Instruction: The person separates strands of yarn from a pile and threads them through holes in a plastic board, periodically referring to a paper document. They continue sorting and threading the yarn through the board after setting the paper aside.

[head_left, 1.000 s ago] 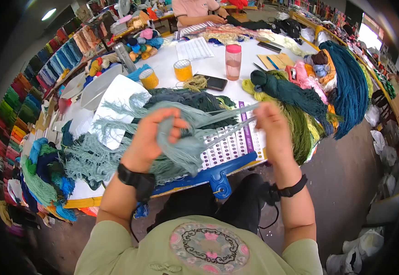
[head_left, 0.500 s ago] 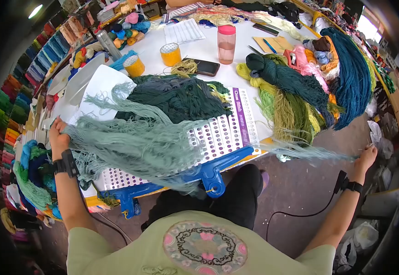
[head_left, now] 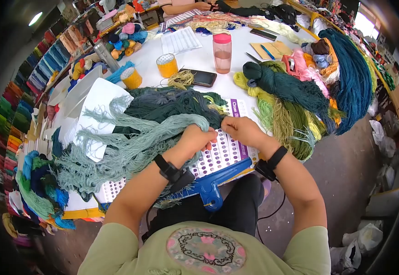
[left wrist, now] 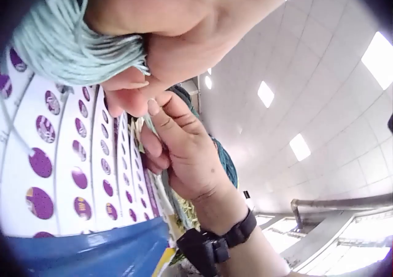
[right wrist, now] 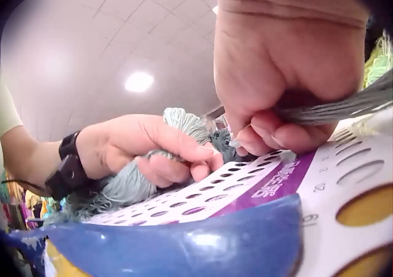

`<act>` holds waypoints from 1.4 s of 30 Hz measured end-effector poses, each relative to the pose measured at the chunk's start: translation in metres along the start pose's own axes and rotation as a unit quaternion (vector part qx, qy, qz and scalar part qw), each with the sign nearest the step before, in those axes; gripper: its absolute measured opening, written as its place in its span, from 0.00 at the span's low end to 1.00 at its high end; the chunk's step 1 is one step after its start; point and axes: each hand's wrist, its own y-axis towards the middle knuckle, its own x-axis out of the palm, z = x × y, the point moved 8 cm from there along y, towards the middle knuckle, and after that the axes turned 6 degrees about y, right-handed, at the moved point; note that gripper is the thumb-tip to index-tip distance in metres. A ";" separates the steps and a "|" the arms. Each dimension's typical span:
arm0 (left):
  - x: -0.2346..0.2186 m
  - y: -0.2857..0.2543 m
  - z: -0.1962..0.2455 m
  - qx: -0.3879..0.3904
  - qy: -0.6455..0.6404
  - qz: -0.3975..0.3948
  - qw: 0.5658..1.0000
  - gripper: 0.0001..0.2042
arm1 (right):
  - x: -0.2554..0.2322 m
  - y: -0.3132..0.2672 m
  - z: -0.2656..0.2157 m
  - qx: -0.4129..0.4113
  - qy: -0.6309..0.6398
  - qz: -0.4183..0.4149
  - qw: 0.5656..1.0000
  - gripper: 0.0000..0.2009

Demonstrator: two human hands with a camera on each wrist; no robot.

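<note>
A pale blue-green skein of thread [head_left: 163, 130] spreads leftward across the table from my left hand [head_left: 196, 139], whose curled fingers grip its looped end [left wrist: 80, 50]. Close beside it, my right hand [head_left: 246, 130] holds a thin bundle of grey-green strands [right wrist: 350, 105] that trails off to the right. The fingertips of both hands come together over a white card with rows of punched holes [right wrist: 202, 197] and a purple stripe [head_left: 240, 133]. Dark green thread [head_left: 176, 103] lies in a heap just behind the hands.
A blue clip [head_left: 208, 183] runs along the table's front edge. Behind are a phone [head_left: 204, 78], a pink-lidded bottle [head_left: 222, 55] and yellow tape rolls [head_left: 167, 65]. Green skeins [head_left: 291, 87] lie right. Another person's hands [head_left: 202, 6] show at the far side.
My hands first pulled strands taut at the middle, then swept far apart, the right one drawing a thin bundle out over the edge. Now both are back together above the card.
</note>
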 end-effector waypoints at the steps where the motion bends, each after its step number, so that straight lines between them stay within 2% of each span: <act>1: 0.000 -0.001 0.001 0.018 0.040 0.025 0.999 0.09 | 0.000 -0.001 0.001 -0.003 0.018 -0.005 1.000 0.06; 4: 0.002 -0.005 0.003 0.057 0.089 0.053 0.993 0.06 | 0.003 -0.003 0.000 0.001 0.042 -0.011 0.999 0.07; 6: 0.002 -0.010 0.005 0.043 -0.047 0.087 0.994 0.06 | 0.000 -0.004 0.001 0.008 0.046 -0.006 0.999 0.08; 7: 0.002 -0.007 0.003 0.043 -0.046 0.085 0.994 0.06 | -0.001 -0.005 -0.001 0.004 0.052 -0.004 0.999 0.07; 9: 0.006 0.000 -0.008 -0.005 -0.145 0.047 0.988 0.08 | -0.001 -0.005 -0.002 0.000 0.056 -0.001 0.998 0.07; 12: 0.009 -0.002 0.001 0.002 -0.121 0.056 0.991 0.09 | -0.006 -0.004 -0.005 -0.010 0.048 0.026 0.998 0.06; 16: 0.008 0.007 0.000 -0.020 -0.083 0.027 0.996 0.07 | -0.005 0.000 -0.008 0.055 0.070 -0.007 0.996 0.06; 17: 0.008 0.008 0.002 -0.020 -0.046 0.030 0.998 0.06 | -0.002 0.000 -0.006 0.085 0.070 -0.025 0.994 0.07; 19: 0.006 0.011 0.004 -0.020 -0.010 0.034 0.999 0.06 | 0.003 0.002 0.000 0.080 0.073 -0.023 0.994 0.07; 21: 0.002 0.011 0.002 -0.049 0.085 0.043 0.994 0.10 | 0.004 0.003 0.001 0.074 0.075 -0.023 0.994 0.06; 22: -0.001 0.009 0.003 -0.050 0.084 0.044 0.994 0.10 | 0.004 0.002 0.002 0.075 0.078 -0.020 0.994 0.07; 23: -0.005 0.001 0.016 -0.013 0.213 0.048 0.976 0.12 | 0.004 0.001 0.001 0.077 0.080 -0.016 0.994 0.07; 24: -0.008 -0.003 0.026 0.026 0.338 0.050 0.940 0.15 | 0.002 0.001 0.001 0.077 0.081 -0.016 0.994 0.07; 25: -0.019 -0.001 0.027 0.076 0.473 0.055 0.876 0.18 | 0.002 0.000 0.003 0.089 0.089 -0.023 0.992 0.07; 26: -0.037 -0.007 0.028 0.029 0.460 0.089 0.883 0.18 | 0.002 -0.002 0.005 0.101 0.098 -0.029 0.990 0.08; 28: -0.069 -0.018 0.017 0.014 0.231 0.132 0.964 0.16 | -0.001 -0.005 0.005 0.095 0.110 -0.024 0.989 0.08; 29: -0.070 -0.019 0.013 0.013 0.234 0.133 0.963 0.16 | -0.001 -0.005 0.004 0.089 0.118 -0.023 0.989 0.09; 31: -0.063 -0.021 0.006 0.035 0.073 0.097 0.992 0.14 | 0.002 -0.004 0.010 0.095 0.141 -0.024 0.985 0.09; 32: -0.062 -0.021 0.003 0.033 0.072 0.101 0.992 0.14 | 0.004 -0.004 0.014 0.104 0.162 -0.024 0.981 0.09; 34: -0.056 -0.019 0.003 0.052 -0.091 0.081 0.991 0.10 | 0.006 -0.004 0.017 0.105 0.178 -0.027 0.978 0.09; 36: -0.054 -0.017 0.001 0.048 -0.057 0.074 0.994 0.09 | 0.006 -0.004 0.017 0.088 0.172 -0.025 0.981 0.09; 38: -0.052 -0.014 -0.003 0.043 0.042 0.059 0.996 0.09 | 0.006 -0.004 0.017 0.091 0.169 -0.027 0.981 0.09; 39: -0.053 -0.016 -0.002 0.043 0.042 0.059 0.996 0.09 | 0.006 -0.004 0.017 0.094 0.166 -0.029 0.981 0.08; 41: -0.057 -0.022 0.003 0.050 -0.095 0.060 0.992 0.07 | 0.007 -0.003 0.017 0.086 0.157 -0.030 0.983 0.08; 42: -0.052 -0.025 0.007 0.051 -0.094 0.057 0.993 0.07 | 0.006 -0.002 0.016 0.078 0.148 -0.030 0.985 0.08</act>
